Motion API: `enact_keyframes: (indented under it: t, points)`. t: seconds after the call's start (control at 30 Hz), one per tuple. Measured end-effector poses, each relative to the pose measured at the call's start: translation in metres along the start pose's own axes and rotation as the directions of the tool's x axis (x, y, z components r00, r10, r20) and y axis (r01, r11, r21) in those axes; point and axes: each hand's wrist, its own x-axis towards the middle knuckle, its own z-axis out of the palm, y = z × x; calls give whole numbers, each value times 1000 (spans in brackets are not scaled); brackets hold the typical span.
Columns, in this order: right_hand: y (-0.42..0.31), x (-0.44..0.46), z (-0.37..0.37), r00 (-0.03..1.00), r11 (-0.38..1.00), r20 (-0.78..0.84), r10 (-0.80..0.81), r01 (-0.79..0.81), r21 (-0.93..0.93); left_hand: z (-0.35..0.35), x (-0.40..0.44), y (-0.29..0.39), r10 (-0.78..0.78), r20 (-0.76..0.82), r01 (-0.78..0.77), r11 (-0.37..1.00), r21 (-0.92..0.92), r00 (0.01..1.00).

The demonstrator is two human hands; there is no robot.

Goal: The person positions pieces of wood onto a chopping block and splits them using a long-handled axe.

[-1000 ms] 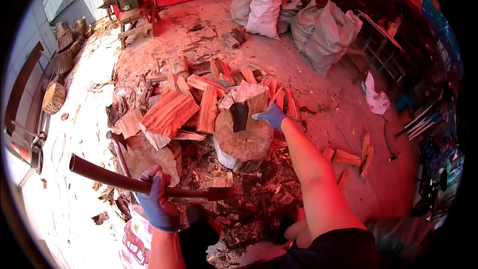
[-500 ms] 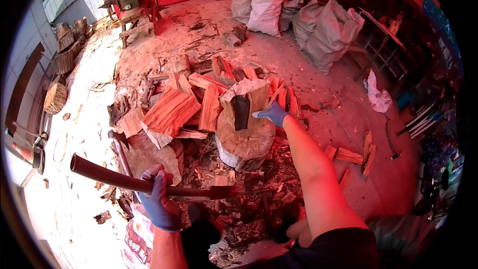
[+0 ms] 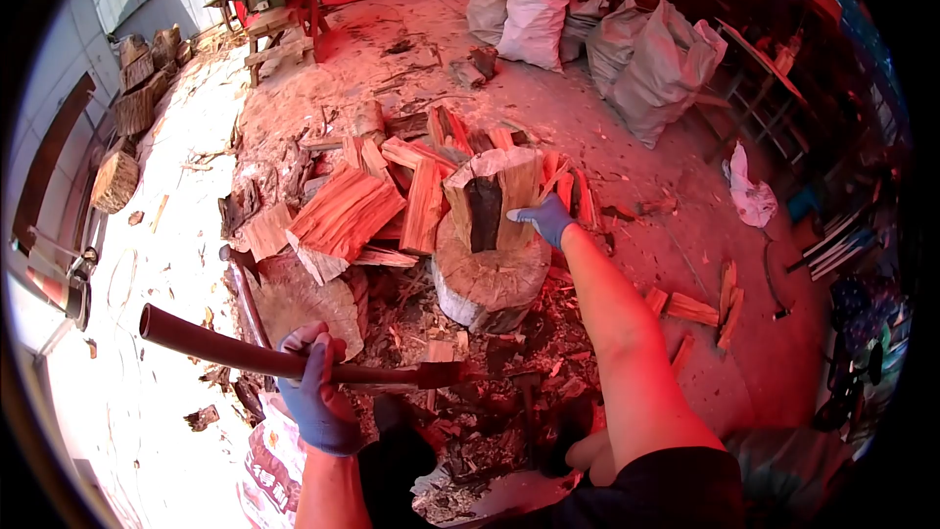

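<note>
My left hand [image 3: 321, 392], in a blue-grey glove, is closed round a long dark handle [image 3: 225, 351] that lies across the lower left of the view, its blunt end pointing left. The handle's right end is dark and hard to make out. My right hand [image 3: 544, 217], gloved too, touches the right side of an upright wood piece [image 3: 514, 191] with a dark patch on its front. Its fingers are partly spread against the wood. That piece stands on a round chopping block [image 3: 490, 279]. Split logs [image 3: 348, 216] are heaped left of and behind the block.
A second stump [image 3: 299, 304] with a long tool [image 3: 247, 299] leaning on it is at left. Full sacks [image 3: 534, 10] stand at the back, near a wooden stand [image 3: 279, 34]. Loose split pieces [image 3: 691, 309] lie at right. Wood chips cover the ground by my feet.
The whole scene has shifted slightly right in view. Both hands keep their holds, and the wood piece still stands on the block.
</note>
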Motion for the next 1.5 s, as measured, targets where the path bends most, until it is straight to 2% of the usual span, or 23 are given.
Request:
enact_keyframes:
  t: [0.1,0.2,0.27,0.37,0.5,0.57,0.6,0.67,0.73,0.83,0.93,1.0,1.03,1.1,1.2,1.33,1.43,1.5]
  points:
    - [5,-9,7,1000,1000,-17,-20,20,-12,4,-2,1,-14,-9,14,1000,-9,1000]
    - [-1,-22,16,997,998,34,-64,65,-5,5,-4,2,-22,-14,22,1000,-12,1000]
    - [-16,-30,22,998,989,52,-24,31,-144,8,-3,0,-23,-10,23,1000,-20,1000]
    - [-16,-23,22,998,974,57,27,-13,-225,5,-4,-1,7,-2,-7,1000,17,1000]
    - [-11,-11,12,988,981,155,-19,48,-188,6,-2,0,-20,0,20,1000,23,1000]
    - [-15,-10,8,993,949,89,76,-45,-313,7,-4,-1,-14,-22,15,1000,21,1000]
    - [-12,-11,8,993,948,94,76,-43,-316,8,-4,1,-10,-14,10,999,38,1000]
    - [6,-2,9,996,998,79,-40,36,48,11,-3,2,8,-9,-8,998,57,1000]
    - [13,2,8,996,998,80,-40,36,54,11,-4,1,-17,-8,17,1000,9,1000]
    - [18,1,13,996,999,84,-25,22,33,13,-5,2,10,-5,-10,998,55,1000]
    - [3,-7,29,993,997,92,-68,72,-42,12,-2,0,0,-20,1,999,44,1000]
    - [2,-5,33,993,975,119,-12,38,-219,9,-1,-2,3,-12,-2,999,46,1000]
    - [1,-3,33,993,975,120,-7,34,-221,8,-1,-3,4,-2,-4,999,44,1000]
    - [-6,2,30,969,971,237,-70,121,-208,9,-1,-2,-7,-13,8,999,37,1000]
    - [4,18,19,965,957,258,-38,110,-267,11,0,-1,-14,-12,14,1000,22,1000]
    - [-9,4,24,966,962,256,33,38,-269,12,2,-2,-6,-8,6,1000,3,1000]
    - [-18,-13,31,974,980,228,18,28,-199,11,2,-2,-5,-6,6,1000,16,1000]
    - [-29,-27,38,975,996,222,-26,44,-74,10,2,-1,-7,-9,7,1000,19,1000]
